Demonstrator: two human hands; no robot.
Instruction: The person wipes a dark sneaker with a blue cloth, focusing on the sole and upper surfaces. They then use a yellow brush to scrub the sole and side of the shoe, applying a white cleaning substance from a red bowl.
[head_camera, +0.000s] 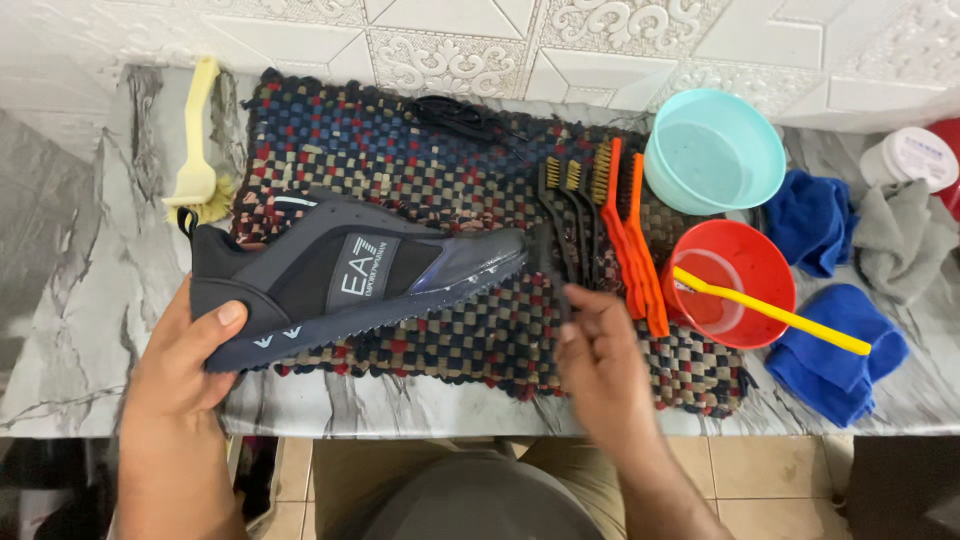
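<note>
Your left hand (185, 355) grips the heel of the shoe (350, 275), thumb over the back of the sole, fingers wrapped under. The shoe lies on its side on the mat (420, 170), long axis running from 8 o'clock at the heel to 2 o'clock at the toe, sole edge facing you.

Your right hand (600, 360) is blurred. Its fingers are pressed together around the handle of a black brush (553, 250), one of a row lying at the mat's right. The brush runs almost straight from 12 to 6 o'clock, bristles at the far end. The shoe's toe sits at about 10 o'clock from this hand, very near the brush shaft, perhaps touching it; I cannot tell which.

Just right of that brush lie another black one and two orange brushes (630, 240), packed close, so there is little room at 3 o'clock. Beyond them stand a red bowl (740, 255) with a yellow brush (780, 315) across it, a teal bowl (715, 150) at 1 o'clock, and blue cloths (835, 360).

The table edge (500, 425) passes under your wrists. Open mat lies between your hands, below the shoe. A cream brush (197, 150) rests at 11 o'clock.
</note>
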